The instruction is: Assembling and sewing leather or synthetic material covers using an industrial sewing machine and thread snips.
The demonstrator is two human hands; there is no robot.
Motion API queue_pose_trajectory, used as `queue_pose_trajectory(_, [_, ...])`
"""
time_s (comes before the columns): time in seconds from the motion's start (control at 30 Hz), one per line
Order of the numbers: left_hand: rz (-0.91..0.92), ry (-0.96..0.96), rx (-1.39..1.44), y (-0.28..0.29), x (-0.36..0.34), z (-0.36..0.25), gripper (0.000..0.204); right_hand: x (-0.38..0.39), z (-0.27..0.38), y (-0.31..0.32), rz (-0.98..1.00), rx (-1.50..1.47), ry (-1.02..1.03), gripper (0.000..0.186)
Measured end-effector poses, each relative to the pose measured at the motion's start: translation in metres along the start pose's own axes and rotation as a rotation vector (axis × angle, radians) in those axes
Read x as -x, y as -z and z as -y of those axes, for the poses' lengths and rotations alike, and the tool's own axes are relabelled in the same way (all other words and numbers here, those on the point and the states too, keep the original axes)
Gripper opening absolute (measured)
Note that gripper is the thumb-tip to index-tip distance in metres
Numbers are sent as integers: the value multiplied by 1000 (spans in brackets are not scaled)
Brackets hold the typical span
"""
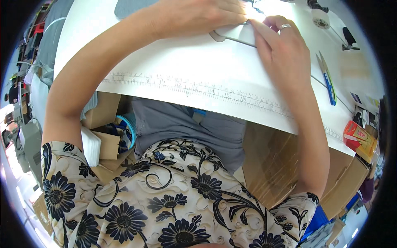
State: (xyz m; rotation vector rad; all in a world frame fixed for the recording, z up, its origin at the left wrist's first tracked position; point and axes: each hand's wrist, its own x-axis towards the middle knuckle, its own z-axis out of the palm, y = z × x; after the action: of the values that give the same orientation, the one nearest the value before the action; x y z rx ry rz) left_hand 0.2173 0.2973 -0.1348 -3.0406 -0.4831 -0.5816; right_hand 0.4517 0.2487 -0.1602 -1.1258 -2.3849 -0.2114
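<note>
At a white table (178,58), marked near the front edge with a printed ruler scale (186,87), working with two bare hands close together, beyond the scale's middle and next to a bright light (258,15). Beneath and between the fingers, also on the far side of the ruler scale, showing a pale flat piece (237,34) with a dark outline and a rounded corner. Reaching across from beyond the scale's left end with the left hand (202,14), fingers drawn together and pointed right, tips lost in glare; impossible to tell whether gripping anything. Crossing the scale toward its right end with the right forearm, and laying the right hand (285,45), ringed on one finger, over the right part of the pale flat piece, fingers bent; likewise impossible to tell if closed on something.

Just beyond the ruler scale's right end, showing slim scissors (330,87) with blue-and-green handles; farther beyond, a white wheel-like part (321,18). Right of the scale, a red-and-yellow box (359,140). Far beyond the scale's left end, a dark grey flat piece (132,7). Below the scale, grey trousers (165,120), flanked by a light blue basket (131,132) and cardboard (269,161).
</note>
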Motion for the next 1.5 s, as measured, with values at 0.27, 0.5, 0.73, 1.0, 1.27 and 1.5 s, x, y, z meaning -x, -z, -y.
queue_pose_trajectory(0.27, [-37, 14, -79, -20, 3, 4, 24, 7, 1, -13, -9, -51, -98, 22])
queue_pose_trajectory(0.5, [36, 86, -222, -24, -2, -3, 17, 17, -5, -10, -54, -146, -245, 21])
queue_pose_trajectory(0.73, [136, 211, -399, -39, -7, -28, 12, 31, -2, -12, -45, -289, -343, 22])
queue_pose_trajectory(1.0, [204, 375, -397, -39, -31, -33, 11, 28, -9, -10, -45, -292, -351, 22])
queue_pose_trajectory(1.27, [-88, 61, -192, -7, -23, -3, 16, 14, -13, -3, -52, -323, -351, 20])
queue_pose_trajectory(1.5, [118, 334, -139, -15, -20, -5, 17, 0, -8, -8, -33, -316, -364, 19])
